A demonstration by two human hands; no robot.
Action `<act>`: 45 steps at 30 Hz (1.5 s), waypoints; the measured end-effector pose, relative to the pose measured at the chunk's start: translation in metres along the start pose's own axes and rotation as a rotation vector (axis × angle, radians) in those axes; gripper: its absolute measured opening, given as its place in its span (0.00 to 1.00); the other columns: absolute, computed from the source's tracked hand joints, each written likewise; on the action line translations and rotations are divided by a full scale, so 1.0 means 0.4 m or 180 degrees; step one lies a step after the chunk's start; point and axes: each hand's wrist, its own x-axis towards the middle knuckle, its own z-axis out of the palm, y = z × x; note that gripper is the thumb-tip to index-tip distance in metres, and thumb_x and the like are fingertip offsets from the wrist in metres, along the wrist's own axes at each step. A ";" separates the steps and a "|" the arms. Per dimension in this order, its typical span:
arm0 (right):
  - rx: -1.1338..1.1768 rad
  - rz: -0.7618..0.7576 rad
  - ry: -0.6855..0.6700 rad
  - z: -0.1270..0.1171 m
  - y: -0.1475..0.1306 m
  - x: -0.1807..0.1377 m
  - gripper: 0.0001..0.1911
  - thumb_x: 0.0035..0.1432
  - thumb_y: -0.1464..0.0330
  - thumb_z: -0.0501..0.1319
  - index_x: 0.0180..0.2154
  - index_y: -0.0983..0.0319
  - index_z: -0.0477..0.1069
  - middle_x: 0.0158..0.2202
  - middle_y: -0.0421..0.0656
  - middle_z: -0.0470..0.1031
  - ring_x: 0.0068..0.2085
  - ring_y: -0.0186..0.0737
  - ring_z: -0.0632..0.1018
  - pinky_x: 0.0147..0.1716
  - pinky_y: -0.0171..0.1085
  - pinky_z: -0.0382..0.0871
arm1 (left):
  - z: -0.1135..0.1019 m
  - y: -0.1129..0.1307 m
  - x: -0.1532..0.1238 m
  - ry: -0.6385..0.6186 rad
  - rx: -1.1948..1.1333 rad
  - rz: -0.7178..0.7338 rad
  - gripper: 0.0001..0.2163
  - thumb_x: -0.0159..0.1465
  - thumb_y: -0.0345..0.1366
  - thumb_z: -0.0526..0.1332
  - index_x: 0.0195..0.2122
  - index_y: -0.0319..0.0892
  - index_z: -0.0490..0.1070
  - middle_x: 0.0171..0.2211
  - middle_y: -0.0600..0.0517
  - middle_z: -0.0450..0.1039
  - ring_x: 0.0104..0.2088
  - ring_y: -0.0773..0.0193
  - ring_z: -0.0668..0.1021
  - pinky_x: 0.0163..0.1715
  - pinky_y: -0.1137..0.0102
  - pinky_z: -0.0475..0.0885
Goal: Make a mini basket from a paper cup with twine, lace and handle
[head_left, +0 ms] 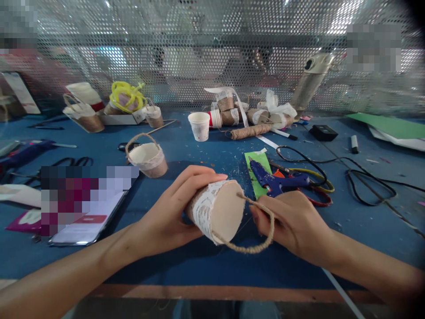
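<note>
My left hand (172, 208) is wrapped round a paper cup (217, 210) covered in white lace, held on its side above the blue table (212, 261), its mouth turned to the right. A loop of jute twine (257, 241) runs across the cup's mouth as a handle. My right hand (292, 221) pinches the upper end of that twine at the rim. Just behind my right hand lies a blue glue gun (279, 180) on a green sheet (255, 175).
A finished cup basket (148, 157) stands behind my left hand, a phone (88, 219) lies at the left. Scissors (314, 188), black cable (365, 177), a white cup (199, 125), a twine spool (250, 131) and more baskets (84, 113) fill the back. Perforated metal mesh (212, 48) closes the far side.
</note>
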 end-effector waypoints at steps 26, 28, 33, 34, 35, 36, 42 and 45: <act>0.1103 0.0397 -0.0341 -0.004 -0.003 0.002 0.12 0.69 0.72 0.50 0.32 0.59 0.65 0.25 0.37 0.75 0.23 0.29 0.76 0.26 0.29 0.68 | 0.012 0.012 0.002 0.0116 -0.0910 -0.0781 0.33 0.55 0.35 0.74 0.60 0.50 0.62 0.58 0.45 0.69 0.55 0.48 0.75 0.55 0.55 0.74; 0.1252 0.0457 -0.0408 -0.002 -0.001 -0.001 0.14 0.71 0.70 0.49 0.30 0.59 0.62 0.23 0.36 0.74 0.21 0.28 0.75 0.25 0.29 0.68 | 0.012 0.014 0.001 0.0082 -0.0941 -0.0841 0.32 0.55 0.36 0.74 0.58 0.50 0.63 0.58 0.45 0.68 0.55 0.48 0.75 0.55 0.55 0.75; 0.1456 0.0578 -0.0447 0.003 0.000 -0.003 0.16 0.71 0.69 0.50 0.28 0.60 0.62 0.21 0.34 0.73 0.18 0.25 0.73 0.22 0.26 0.66 | 0.009 0.018 0.000 0.0055 -0.0906 -0.0926 0.32 0.54 0.36 0.74 0.58 0.49 0.63 0.58 0.45 0.68 0.56 0.48 0.75 0.56 0.55 0.73; 0.1421 0.0582 -0.0386 0.003 -0.001 -0.002 0.14 0.69 0.70 0.52 0.28 0.60 0.64 0.22 0.35 0.74 0.19 0.25 0.74 0.22 0.25 0.66 | 0.008 0.018 0.000 0.0053 -0.0888 -0.0936 0.32 0.54 0.36 0.74 0.58 0.49 0.63 0.58 0.45 0.68 0.56 0.48 0.74 0.56 0.55 0.73; 0.1353 0.0572 -0.0300 0.003 -0.002 0.000 0.12 0.68 0.71 0.53 0.29 0.61 0.65 0.23 0.36 0.75 0.19 0.25 0.74 0.21 0.26 0.65 | 0.008 0.018 -0.001 0.0038 -0.0886 -0.0941 0.32 0.54 0.36 0.74 0.58 0.49 0.63 0.58 0.45 0.68 0.57 0.48 0.74 0.56 0.55 0.73; 0.1260 0.0546 -0.0199 0.002 -0.003 0.002 0.10 0.66 0.72 0.55 0.30 0.61 0.67 0.23 0.36 0.76 0.20 0.26 0.74 0.21 0.26 0.65 | 0.008 0.017 -0.002 0.0021 -0.0906 -0.0929 0.32 0.54 0.37 0.74 0.58 0.49 0.63 0.58 0.45 0.68 0.57 0.48 0.74 0.56 0.56 0.73; 0.1035 0.0602 0.0059 -0.001 -0.009 0.015 0.05 0.62 0.73 0.60 0.33 0.60 0.73 0.22 0.36 0.76 0.20 0.28 0.73 0.21 0.27 0.65 | 0.012 0.014 -0.008 -0.0033 -0.0969 -0.0884 0.35 0.54 0.36 0.74 0.61 0.52 0.61 0.61 0.46 0.67 0.58 0.47 0.75 0.56 0.56 0.75; 0.1076 0.0638 0.0197 0.000 -0.013 0.013 0.04 0.61 0.74 0.61 0.35 0.60 0.73 0.23 0.36 0.76 0.21 0.28 0.73 0.22 0.27 0.67 | 0.012 0.014 -0.008 -0.0036 -0.0987 -0.0872 0.35 0.54 0.36 0.75 0.60 0.52 0.61 0.61 0.45 0.68 0.57 0.47 0.76 0.56 0.56 0.76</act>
